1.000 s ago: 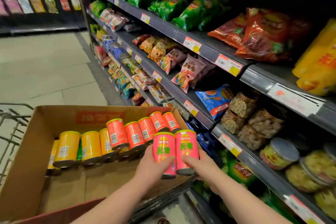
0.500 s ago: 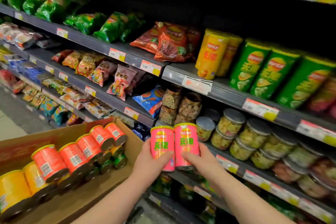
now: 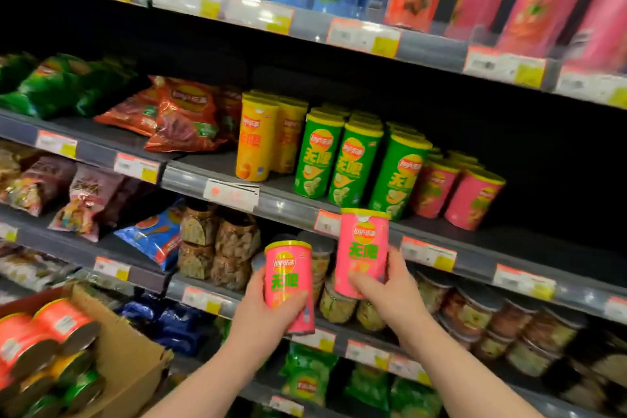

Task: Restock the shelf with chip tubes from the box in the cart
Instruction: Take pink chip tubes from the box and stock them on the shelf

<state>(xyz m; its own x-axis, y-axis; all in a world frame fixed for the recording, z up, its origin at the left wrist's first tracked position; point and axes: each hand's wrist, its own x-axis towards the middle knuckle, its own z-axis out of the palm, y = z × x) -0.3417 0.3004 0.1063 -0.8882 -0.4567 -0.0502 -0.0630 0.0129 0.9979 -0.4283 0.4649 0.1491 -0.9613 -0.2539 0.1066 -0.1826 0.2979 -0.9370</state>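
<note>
pink tube in left grip, twin tube in right grip.

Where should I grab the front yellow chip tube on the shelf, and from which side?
Probably wrap its middle from the front. The yellow tube stands upright at the shelf edge with its front face clear, while red bags and a second yellow tube crowd its sides.

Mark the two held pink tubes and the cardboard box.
lower pink tube point(image 3: 288, 271): head view, middle of its label.
higher pink tube point(image 3: 363, 244): head view, middle of its label.
box point(image 3: 135, 360): head view, its right outer wall.
</note>
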